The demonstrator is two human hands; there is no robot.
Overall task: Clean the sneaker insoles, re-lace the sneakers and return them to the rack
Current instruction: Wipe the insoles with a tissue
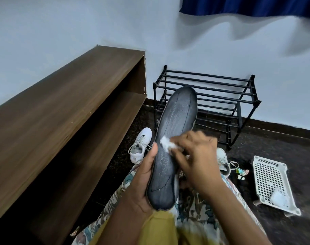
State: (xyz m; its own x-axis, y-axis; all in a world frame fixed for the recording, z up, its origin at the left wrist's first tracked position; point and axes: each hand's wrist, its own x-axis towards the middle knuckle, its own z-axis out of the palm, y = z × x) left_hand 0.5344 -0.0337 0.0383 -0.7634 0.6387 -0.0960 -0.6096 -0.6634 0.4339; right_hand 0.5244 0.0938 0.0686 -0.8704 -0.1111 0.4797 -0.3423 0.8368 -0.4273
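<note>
Rack behind insole (sneaker left, basket right)

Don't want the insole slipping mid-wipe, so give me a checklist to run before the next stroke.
1. Left hand grips the insole at its near end: ok.
2. Right hand presses the white wad on the insole: ok.
3. Far half of the insole wiped: cannot tell.
4. White sneaker on the floor, laces loose: not ok, re-lacing pending.
5. Black rack free for the return: ok.
6. Spare wad in the white basket: ok.
</note>
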